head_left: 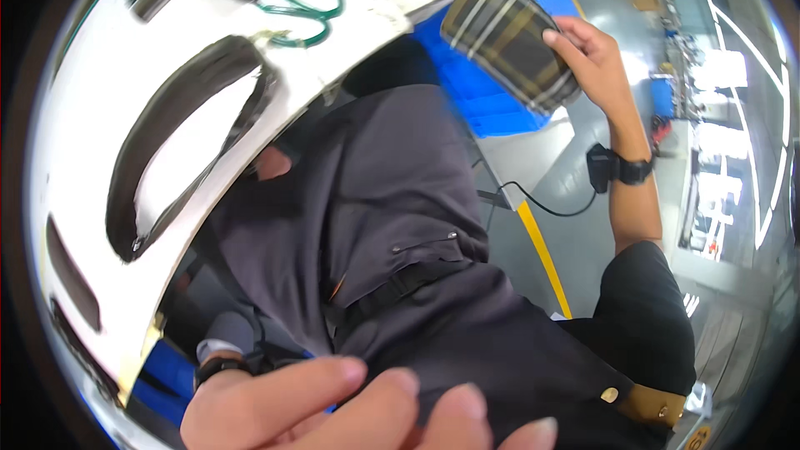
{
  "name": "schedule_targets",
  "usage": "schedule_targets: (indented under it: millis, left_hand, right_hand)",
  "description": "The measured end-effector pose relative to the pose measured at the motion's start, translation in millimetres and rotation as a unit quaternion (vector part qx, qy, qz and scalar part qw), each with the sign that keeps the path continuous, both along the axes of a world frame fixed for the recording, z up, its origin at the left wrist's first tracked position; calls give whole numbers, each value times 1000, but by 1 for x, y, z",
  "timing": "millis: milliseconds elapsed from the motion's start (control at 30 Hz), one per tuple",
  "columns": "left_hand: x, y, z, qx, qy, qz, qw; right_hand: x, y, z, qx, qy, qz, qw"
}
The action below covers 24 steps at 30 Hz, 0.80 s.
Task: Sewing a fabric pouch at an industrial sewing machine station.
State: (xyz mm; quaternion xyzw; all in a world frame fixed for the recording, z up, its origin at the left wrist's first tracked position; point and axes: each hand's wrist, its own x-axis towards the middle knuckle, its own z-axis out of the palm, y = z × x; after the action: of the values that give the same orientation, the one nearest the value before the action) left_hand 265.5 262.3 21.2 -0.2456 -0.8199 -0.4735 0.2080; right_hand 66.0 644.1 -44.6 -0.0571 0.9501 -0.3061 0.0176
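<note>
My right hand (587,54) reaches out at the upper right and grips a plaid fabric piece (508,37) by its right edge, thumb on top. The piece is dark olive-brown with white and yellowish lines, flat with rounded corners. Behind it lies a blue bin or sheet (500,112), partly covered. Close to the camera at the bottom, my left hand (333,408) has its fingers stretched and spread, with nothing seen in them; its lower part is cut off by the frame's edge.
On the white table (75,167) at left lie green-handled scissors (321,17) and a dark curved fabric band (154,133) forming a loop. Further dark strips (73,275) lie along its left edge. A black cable (554,210) runs from my right wristband (621,168). Yellow tape (542,258) marks the floor.
</note>
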Motion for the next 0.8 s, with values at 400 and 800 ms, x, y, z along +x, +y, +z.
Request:
schedule_targets:
  millis: [400,800]
  left_hand:
    - [-21,-29,-53,-191,-65,18,979]
    - [-6,-63,-64,-174,-131,55,974]
  right_hand:
    - [50,-182,21,-127,-50,586,799]
    - [50,-214,-5,-130,-6,603,787]
